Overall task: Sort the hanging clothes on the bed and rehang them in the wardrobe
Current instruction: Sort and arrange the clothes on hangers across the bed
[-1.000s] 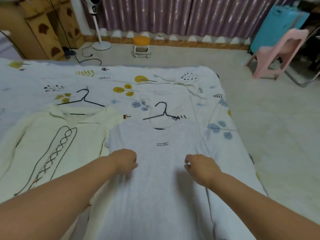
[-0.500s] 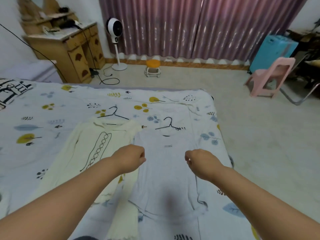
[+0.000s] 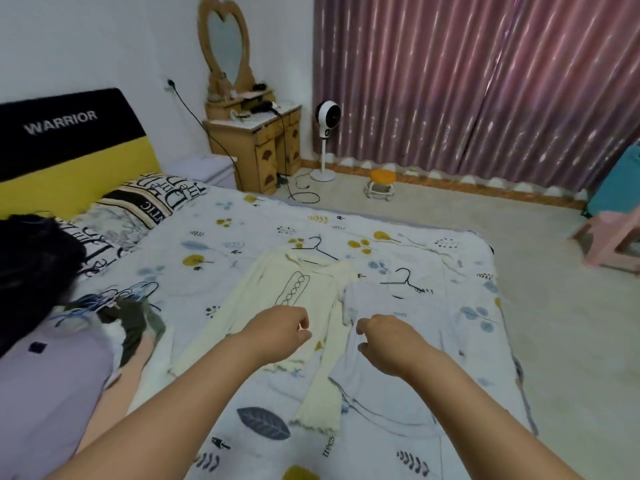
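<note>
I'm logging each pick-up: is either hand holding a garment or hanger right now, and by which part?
Nothing is held. The left hand and right hand hover loosely curled above the cream sweater and grey shirt, with no grip on either.

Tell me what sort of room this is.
A bedroom, most likely: a bed with a leaf-printed white sheet, a wooden dressing table with a heart-shaped mirror, and long purple curtains.

Both hands, left hand (image 3: 281,332) and right hand (image 3: 389,341), hover over two shirts.
</note>
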A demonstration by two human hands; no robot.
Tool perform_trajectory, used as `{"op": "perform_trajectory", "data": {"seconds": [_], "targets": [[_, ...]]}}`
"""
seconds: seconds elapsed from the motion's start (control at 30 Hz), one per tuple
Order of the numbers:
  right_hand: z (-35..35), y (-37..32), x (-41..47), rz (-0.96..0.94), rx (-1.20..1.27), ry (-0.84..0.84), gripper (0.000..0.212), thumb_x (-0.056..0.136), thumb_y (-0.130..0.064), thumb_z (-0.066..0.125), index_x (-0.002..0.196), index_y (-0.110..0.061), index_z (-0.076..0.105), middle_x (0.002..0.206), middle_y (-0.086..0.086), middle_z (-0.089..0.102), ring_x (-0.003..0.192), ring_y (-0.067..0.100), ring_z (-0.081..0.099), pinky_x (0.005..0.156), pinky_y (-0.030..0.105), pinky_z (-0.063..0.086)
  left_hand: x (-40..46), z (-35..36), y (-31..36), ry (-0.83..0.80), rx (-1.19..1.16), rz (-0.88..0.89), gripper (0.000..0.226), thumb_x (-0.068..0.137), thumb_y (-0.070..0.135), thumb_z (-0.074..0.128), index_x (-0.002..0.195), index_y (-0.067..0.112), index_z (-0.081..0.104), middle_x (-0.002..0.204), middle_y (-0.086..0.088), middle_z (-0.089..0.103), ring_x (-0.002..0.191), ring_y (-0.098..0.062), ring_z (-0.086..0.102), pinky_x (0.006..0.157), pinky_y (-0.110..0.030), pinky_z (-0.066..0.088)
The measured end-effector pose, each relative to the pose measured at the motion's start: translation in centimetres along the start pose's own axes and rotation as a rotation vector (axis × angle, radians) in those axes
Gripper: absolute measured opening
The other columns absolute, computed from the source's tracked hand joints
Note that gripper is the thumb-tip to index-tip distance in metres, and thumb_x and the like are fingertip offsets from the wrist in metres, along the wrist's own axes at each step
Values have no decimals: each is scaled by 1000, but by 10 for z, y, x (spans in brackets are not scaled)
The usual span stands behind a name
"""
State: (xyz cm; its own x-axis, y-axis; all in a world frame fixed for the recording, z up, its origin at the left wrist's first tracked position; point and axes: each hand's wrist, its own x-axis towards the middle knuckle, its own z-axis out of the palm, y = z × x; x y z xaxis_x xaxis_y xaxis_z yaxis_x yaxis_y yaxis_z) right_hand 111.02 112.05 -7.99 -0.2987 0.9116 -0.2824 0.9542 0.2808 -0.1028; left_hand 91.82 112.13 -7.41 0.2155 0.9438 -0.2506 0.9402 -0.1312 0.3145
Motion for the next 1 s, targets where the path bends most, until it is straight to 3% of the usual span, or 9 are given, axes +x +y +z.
{"op": "perform_trajectory", "data": {"seconds": [0.5, 0.8, 1.0], "targets": [[27, -246, -41, -248, -54, -11, 36, 97, -26, 42, 129, -11, 46, 129, 12, 48, 119, 32, 45, 94, 38, 40, -212, -4, -179, 173, -61, -268, 39, 97, 34, 44, 132, 19, 42, 137, -3, 43, 124, -22, 44, 95, -33, 42], [67, -391, -65, -352, -17, -31, 34, 96, -25, 42, 127, -11, 48, 126, 12, 50, 115, 30, 49, 93, 36, 43, -326, 3, -292, 193, -87, -397, 41, 96, 30, 43, 135, 18, 40, 139, -1, 43, 123, -20, 45, 95, -27, 37], [72, -454, -56, -402, -25, -45, 32, 96, -23, 42, 125, -11, 49, 126, 11, 52, 116, 29, 49, 93, 36, 44, -357, 3, -345, 216, -142, -462, 37, 95, 29, 45, 130, 17, 44, 135, -3, 45, 118, -21, 49, 95, -28, 40]]}}
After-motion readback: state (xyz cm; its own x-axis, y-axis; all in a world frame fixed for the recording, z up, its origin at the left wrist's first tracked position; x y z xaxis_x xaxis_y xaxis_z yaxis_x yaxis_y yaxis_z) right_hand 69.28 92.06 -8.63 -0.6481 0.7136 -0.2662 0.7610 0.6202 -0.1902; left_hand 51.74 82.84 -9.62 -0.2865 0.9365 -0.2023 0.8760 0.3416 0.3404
